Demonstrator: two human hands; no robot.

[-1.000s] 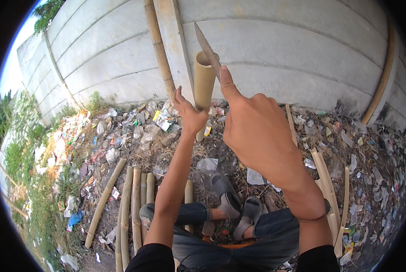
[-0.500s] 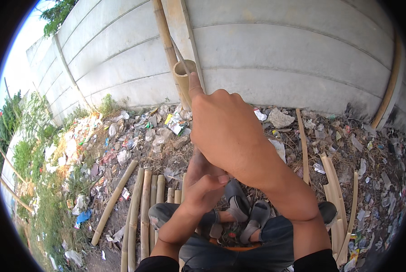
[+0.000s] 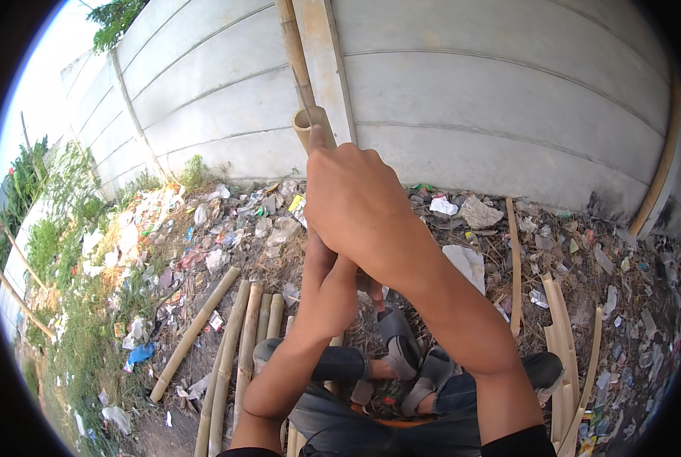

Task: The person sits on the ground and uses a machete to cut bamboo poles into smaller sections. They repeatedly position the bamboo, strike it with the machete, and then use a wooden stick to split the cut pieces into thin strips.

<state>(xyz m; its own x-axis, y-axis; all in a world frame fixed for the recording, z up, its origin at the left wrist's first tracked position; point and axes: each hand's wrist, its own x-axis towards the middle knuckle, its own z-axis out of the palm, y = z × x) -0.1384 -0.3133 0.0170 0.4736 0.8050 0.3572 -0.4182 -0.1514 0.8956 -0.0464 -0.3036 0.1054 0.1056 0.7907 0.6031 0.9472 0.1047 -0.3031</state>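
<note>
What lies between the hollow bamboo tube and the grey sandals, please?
In the head view, mostly the right hand, its index finger at the bamboo tube; below it, the left hand and a patch of ground.

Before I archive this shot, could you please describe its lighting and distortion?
In the head view, seams of the concrete wall bow and the picture's corners go black; the sky looks blown out, the sunlit litter glares, and the bamboo tube is dark inside.
</note>
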